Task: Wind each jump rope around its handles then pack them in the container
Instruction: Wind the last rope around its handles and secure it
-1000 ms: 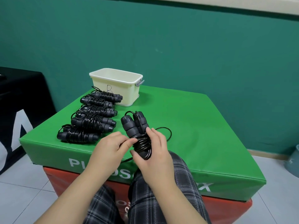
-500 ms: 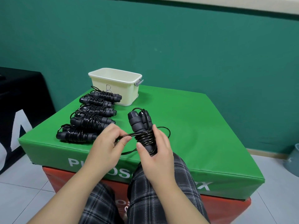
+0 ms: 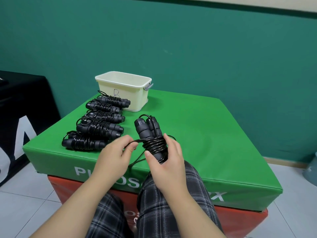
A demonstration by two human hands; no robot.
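Note:
My right hand [image 3: 169,160] grips the two black handles of a jump rope [image 3: 149,133], held side by side and tilted away from me, with several turns of cord around their lower half. My left hand [image 3: 115,155] pinches the loose cord just left of the handles and holds it taut. A short slack loop hangs below, between both hands. Several wound black jump ropes [image 3: 97,127] lie in a row on the green pad to the left. The cream plastic container [image 3: 120,79] stands at the back of that row, open; its inside is hidden from here.
The work surface is a green padded block [image 3: 214,143] stacked on a red one [image 3: 240,220]. My plaid-trousered legs are against its front edge. A black cloth-covered table [image 3: 22,109] stands at the left, and a teal wall rises behind.
My left hand has carried the cord round the handles and drawn it out to the left, adding to the wraps. The handles have shifted slightly right and up in my right hand.

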